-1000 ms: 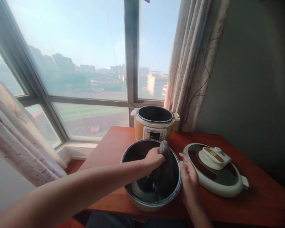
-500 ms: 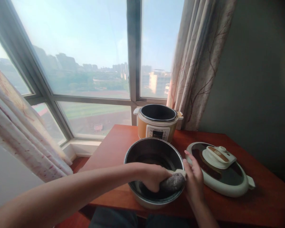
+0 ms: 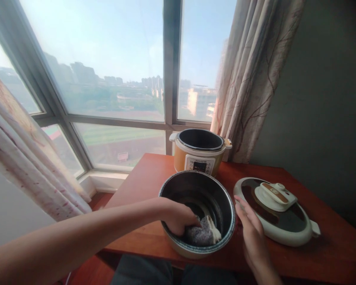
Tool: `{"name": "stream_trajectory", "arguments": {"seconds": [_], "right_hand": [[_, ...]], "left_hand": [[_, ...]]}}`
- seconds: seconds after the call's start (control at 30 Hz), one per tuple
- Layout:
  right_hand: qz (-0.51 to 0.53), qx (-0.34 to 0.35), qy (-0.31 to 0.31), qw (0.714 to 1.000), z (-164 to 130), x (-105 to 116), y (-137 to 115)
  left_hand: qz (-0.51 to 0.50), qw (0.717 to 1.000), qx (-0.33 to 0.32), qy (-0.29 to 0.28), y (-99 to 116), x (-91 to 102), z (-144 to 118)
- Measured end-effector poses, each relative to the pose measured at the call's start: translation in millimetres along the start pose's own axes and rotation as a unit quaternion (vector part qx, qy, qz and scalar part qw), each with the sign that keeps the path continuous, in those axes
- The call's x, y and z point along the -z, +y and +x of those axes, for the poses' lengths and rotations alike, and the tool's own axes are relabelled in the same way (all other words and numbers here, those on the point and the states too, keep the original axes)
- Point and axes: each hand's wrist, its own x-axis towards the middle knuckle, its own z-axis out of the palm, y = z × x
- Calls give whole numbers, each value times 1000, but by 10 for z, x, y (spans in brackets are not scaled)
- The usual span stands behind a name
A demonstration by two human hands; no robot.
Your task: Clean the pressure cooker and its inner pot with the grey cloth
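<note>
At lower centre, the left hand (image 3: 178,217) clamps a soft, limp grey cloth (image 3: 200,236) inside the rigid, likely slippery dark metal inner pot (image 3: 170,190); the right hand (image 3: 252,233) lies open against its rim.

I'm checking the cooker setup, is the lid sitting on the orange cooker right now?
No, the orange cooker stands open at the back of the table, and the lid lies flat on the table to its right.

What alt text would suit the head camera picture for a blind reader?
A person's left hand presses a grey cloth inside a dark pot while the right hand steadies its rim. A cooker and lid share the wooden table.
</note>
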Motion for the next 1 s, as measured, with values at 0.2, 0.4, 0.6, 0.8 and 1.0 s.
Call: {"name": "stream_trajectory", "arguments": {"seconds": [0.2, 0.4, 0.6, 0.8, 1.0], "right_hand": [[-9, -60, -62, 996, -386, 25, 46], [11, -49, -6, 999, -364, -66, 66], [40, -45, -4, 998, -341, -64, 129], [53, -32, -46, 997, -284, -39, 135], [59, -24, -46, 997, -126, -54, 53]], "left_hand": [[-7, 999, 38, 13, 124, 69, 64], [-176, 973, 117, 92, 188, 5, 310], [-533, 775, 232, 246, 234, -46, 614], [-474, 791, 244, 301, 297, 49, 775], [-232, 945, 129, 192, 282, 58, 545]]}}
